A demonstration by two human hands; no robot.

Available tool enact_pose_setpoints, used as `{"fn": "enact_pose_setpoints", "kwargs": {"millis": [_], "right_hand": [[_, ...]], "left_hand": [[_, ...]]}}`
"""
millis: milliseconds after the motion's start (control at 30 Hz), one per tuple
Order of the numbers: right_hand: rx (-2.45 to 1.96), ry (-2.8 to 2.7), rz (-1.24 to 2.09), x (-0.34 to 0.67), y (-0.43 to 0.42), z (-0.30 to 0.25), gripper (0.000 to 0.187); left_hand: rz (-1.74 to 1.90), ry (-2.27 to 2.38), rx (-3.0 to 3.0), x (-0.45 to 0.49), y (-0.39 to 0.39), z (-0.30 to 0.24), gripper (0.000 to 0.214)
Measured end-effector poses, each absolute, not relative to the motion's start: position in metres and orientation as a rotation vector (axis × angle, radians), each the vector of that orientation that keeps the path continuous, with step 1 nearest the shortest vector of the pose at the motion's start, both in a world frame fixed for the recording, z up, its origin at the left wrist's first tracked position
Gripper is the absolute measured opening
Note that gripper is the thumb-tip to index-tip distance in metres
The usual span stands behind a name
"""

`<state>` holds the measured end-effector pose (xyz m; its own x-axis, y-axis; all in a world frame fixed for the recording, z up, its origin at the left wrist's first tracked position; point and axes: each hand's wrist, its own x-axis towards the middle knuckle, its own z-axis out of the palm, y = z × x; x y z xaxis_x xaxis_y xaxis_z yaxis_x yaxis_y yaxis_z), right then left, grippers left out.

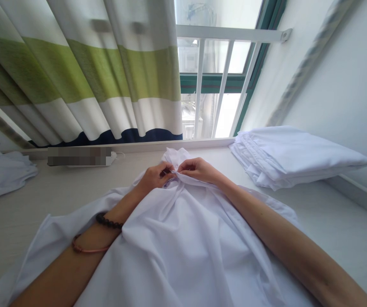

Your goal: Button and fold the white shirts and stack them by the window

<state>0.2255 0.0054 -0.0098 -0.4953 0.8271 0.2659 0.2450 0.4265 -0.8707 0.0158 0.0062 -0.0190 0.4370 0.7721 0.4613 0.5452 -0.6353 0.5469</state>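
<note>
A large white cloth garment (pixel 183 238) spreads toward me over the pale surface, its folds gathering to a point between my hands. My left hand (pixel 157 175) pinches the cloth at that gathered spot, fingers curled. Close against it, my right hand (pixel 199 169) grips the same edge between thumb and fingers. A crumpled end of the white cloth sticks up just beyond my fingertips. What exactly lies between the fingers, such as a button or seam, is too small to tell. A dark beaded bracelet and a copper-coloured band circle my left forearm.
A folded stack of white cloth (pixel 298 153) lies at the right by the wall. More white cloth (pixel 4 175) is at the far left. A blurred-out flat object (pixel 79 157) rests near the back ledge. Behind are a green-striped curtain (pixel 90 72) and white window bars (pixel 223 85).
</note>
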Motion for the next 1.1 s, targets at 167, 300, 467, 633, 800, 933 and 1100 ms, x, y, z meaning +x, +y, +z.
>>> {"fn": "enact_pose_setpoints", "kwargs": {"millis": [167, 300, 467, 633, 800, 933, 1100], "right_hand": [[-0.997, -2.093, 0.826, 0.221, 0.002, -0.004, 0.013], [-1.002, -2.217, 0.601, 0.218, -0.003, 0.001, 0.011], [-0.969, -2.164, 0.824, 0.222, -0.001, -0.005, 0.015], [-0.922, -1.987, 1.285, 0.229, 0.005, -0.015, 0.020], [-0.997, -2.140, 1.096, 0.227, 0.001, -0.008, 0.014], [-1.041, -2.329, 0.854, 0.222, -0.003, 0.003, 0.012], [-0.987, -2.368, 0.895, 0.223, -0.005, 0.004, 0.017]], "left_hand": [[0.967, 1.091, 1.961, 0.016, 0.010, -0.023, 0.035], [0.952, 1.023, 1.803, 0.015, 0.013, -0.023, 0.041], [0.906, 0.907, 1.865, 0.014, 0.008, -0.017, 0.039], [0.836, 0.866, 1.940, 0.016, 0.005, -0.019, 0.032], [0.865, 0.972, 2.154, 0.016, 0.007, -0.023, 0.027], [0.907, 1.037, 2.186, 0.017, 0.007, -0.022, 0.024], [0.932, 0.941, 2.038, 0.016, 0.007, -0.020, 0.028]]}}
